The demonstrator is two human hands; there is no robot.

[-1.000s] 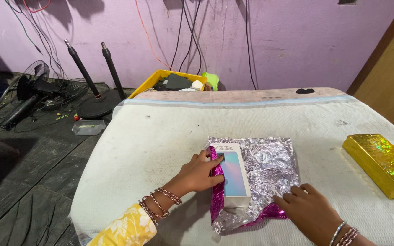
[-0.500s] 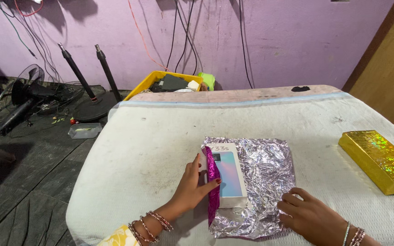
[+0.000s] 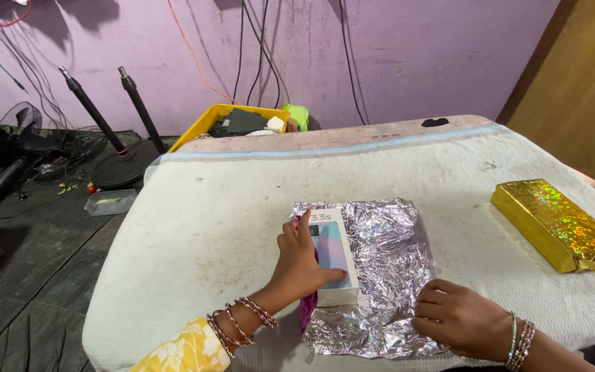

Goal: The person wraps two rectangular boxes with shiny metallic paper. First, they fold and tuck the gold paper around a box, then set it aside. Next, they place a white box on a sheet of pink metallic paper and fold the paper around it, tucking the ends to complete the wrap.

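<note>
Pressing one box [image 3: 332,256] (one foil sheet [image 3: 387,275] beneath).

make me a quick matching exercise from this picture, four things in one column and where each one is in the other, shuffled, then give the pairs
Things:
1. white box
2. gold parcel
3. yellow crate
4. right hand

Places:
A. on the floor behind the table
B. on the foil's near right edge
C. on the silver foil sheet, under the left hand
D. at the table's right side

Pairs: 1-C, 2-D, 3-A, 4-B
</note>
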